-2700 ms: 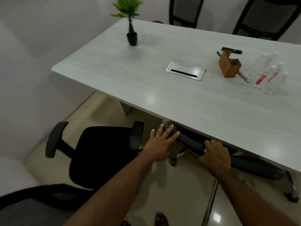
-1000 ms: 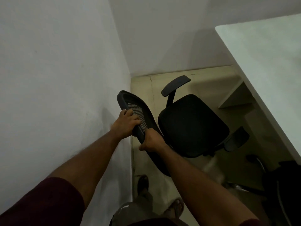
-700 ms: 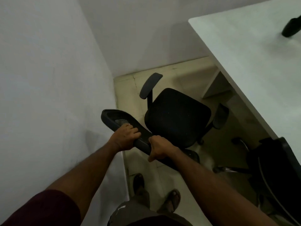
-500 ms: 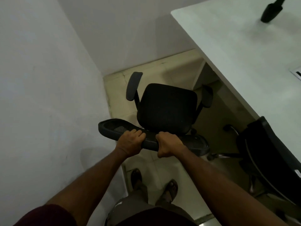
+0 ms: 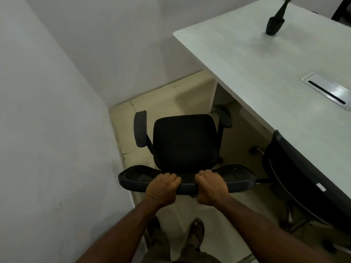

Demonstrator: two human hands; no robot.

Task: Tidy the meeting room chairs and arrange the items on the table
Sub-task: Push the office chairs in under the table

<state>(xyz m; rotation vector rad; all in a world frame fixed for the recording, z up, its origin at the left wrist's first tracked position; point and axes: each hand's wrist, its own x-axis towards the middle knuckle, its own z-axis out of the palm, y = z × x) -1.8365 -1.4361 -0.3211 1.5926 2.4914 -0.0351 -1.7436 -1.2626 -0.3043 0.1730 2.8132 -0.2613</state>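
A black office chair with two armrests stands in the corner, its seat facing away from me, just left of the pale meeting table. My left hand and my right hand are both closed around the top edge of its mesh backrest, side by side near the middle. The chair's right armrest sits close to the table's leg. A small black vase with a plant stands on the table's far end.
White walls close in on the left and behind the chair. A second black chair is tucked under the table's near edge on the right. A metal cable hatch is set in the tabletop. My feet show below.
I left the tucked chair and took hold of the corner chair's backrest with both hands. The chair has swung round from angled to square in front of me.
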